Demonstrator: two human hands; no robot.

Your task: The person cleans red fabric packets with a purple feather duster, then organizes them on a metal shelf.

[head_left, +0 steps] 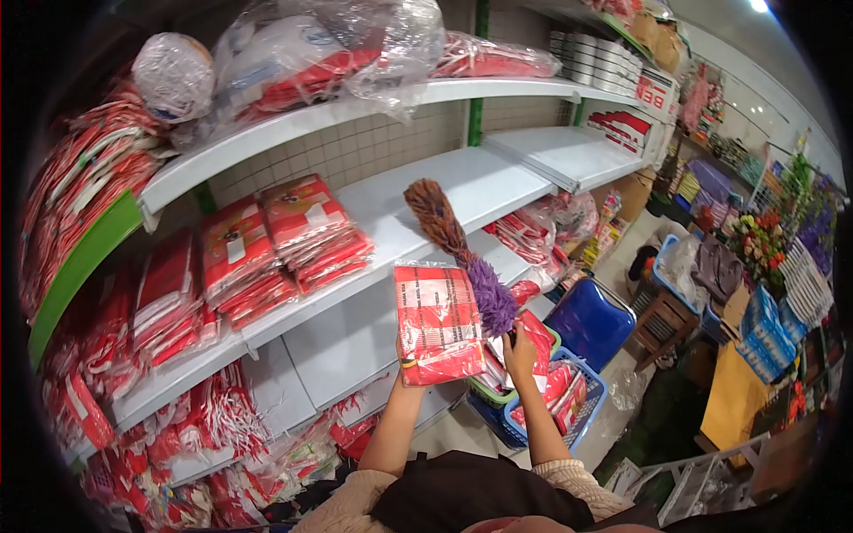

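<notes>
My left hand [402,388] holds up a flat red-and-white packet [439,324] in clear plastic with printed text; most of its fingers are hidden behind the packet. In my right hand [524,348], closed around the handle end, is a fluffy duster [489,295], purple near the hand and brown towards the tip. The duster slants up and left, beside the packet and in front of the shelf [404,213]. Stacks of similar red packets [306,222] lie on that shelf to the left.
Below my right hand stand a blue basket [597,391] holding red packets and a blue plastic chair [593,322]. Overhead, an upper shelf [293,129] carries plastic-wrapped bundles. Red goods fill the lower shelf [191,466]. Boxes and artificial flowers [766,218] crowd the right side.
</notes>
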